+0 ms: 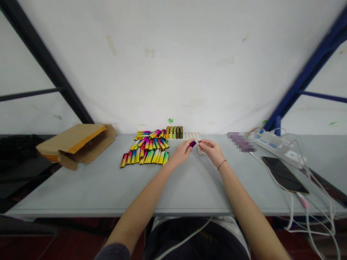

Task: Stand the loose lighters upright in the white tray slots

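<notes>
As left hand [181, 154] pinches, one piece [192, 144] shows.

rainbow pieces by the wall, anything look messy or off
The front row of rainbow pieces is lined up, but the pile behind it lies jumbled at mixed angles. The cardboard box lies tipped on its side, open, at the table's left edge.

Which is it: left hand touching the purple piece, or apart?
Touching. The head view shows the left hand pinching the purple piece at its fingertips, with no gap.
</notes>
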Demonstrator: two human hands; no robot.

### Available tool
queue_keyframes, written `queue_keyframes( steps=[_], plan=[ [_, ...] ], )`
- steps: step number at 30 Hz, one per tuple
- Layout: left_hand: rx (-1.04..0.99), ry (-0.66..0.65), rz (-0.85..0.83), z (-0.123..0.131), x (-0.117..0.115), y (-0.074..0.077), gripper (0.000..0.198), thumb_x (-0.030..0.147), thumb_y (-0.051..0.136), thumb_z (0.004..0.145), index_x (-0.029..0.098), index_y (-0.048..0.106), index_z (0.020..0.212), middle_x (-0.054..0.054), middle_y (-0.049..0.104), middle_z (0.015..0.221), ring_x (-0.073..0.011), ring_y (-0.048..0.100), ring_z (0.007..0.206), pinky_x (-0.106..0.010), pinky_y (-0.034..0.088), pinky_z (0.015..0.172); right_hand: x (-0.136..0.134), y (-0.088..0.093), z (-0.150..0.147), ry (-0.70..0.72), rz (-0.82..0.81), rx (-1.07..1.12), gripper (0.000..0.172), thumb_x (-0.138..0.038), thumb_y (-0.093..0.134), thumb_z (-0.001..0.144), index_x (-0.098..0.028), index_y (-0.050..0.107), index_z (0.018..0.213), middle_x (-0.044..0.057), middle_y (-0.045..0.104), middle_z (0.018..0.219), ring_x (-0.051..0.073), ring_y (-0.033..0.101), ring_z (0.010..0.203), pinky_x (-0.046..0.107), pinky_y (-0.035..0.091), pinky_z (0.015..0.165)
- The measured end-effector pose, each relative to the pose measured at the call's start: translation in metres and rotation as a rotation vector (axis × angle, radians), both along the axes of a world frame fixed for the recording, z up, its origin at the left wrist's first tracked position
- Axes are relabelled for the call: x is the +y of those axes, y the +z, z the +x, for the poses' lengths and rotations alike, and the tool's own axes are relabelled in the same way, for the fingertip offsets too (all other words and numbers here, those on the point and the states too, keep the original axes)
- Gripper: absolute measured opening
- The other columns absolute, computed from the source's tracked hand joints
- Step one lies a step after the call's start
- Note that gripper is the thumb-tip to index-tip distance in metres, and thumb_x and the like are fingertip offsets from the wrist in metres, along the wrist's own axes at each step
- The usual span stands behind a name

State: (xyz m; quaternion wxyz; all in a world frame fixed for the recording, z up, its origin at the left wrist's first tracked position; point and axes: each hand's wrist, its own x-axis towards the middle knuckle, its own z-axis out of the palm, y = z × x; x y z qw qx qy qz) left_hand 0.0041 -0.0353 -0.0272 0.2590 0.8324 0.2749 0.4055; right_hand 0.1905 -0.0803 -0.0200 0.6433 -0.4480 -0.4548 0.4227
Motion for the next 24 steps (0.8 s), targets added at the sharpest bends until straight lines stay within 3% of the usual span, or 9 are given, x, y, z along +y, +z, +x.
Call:
queue_keyframes(
  steps=[4, 13, 24],
  plan=[
    [0.032, -0.055, 0.075, 0.0029, -0.0068, 0.0040, 0.045, 0.016, 0.044, 0.097, 0.019, 0.056, 0.140, -0.013, 0.064, 0.137, -0.0233, 0.059, 0.129, -0.043, 0.044, 0.115, 0.0012, 0.0021, -0.0012, 0.021, -0.022, 0.119, 0.050, -0.054, 0.095, 0.049, -0.024, 0.074, 0.083, 0.004, 0.078, 0.084, 0.022, 0.073, 0.086, 0.038, 0.058, 0.082],
    [0.017, -0.055, 0.155, 0.0043, -0.0102, 0.0050, 0.042, 0.021, 0.042, 0.101, 0.020, 0.056, 0.141, -0.013, 0.064, 0.137, -0.0226, 0.058, 0.131, -0.042, 0.045, 0.115, 0.0003, -0.0002, -0.0052, 0.029, -0.087, 0.110, 0.050, -0.053, 0.095, 0.045, -0.022, 0.075, 0.080, 0.001, 0.077, 0.077, 0.014, 0.067, 0.069, 0.031, 0.055, 0.073],
    [0.028, -0.046, 0.178, 0.0038, -0.0111, 0.0059, 0.042, 0.022, 0.040, 0.102, 0.018, 0.056, 0.141, -0.014, 0.064, 0.137, -0.0222, 0.058, 0.130, -0.042, 0.045, 0.115, 0.0013, -0.0003, -0.0042, 0.007, -0.055, 0.113, 0.048, -0.056, 0.094, 0.048, -0.025, 0.076, 0.080, 0.002, 0.078, 0.080, 0.018, 0.071, 0.078, 0.033, 0.056, 0.074]
  ],
)
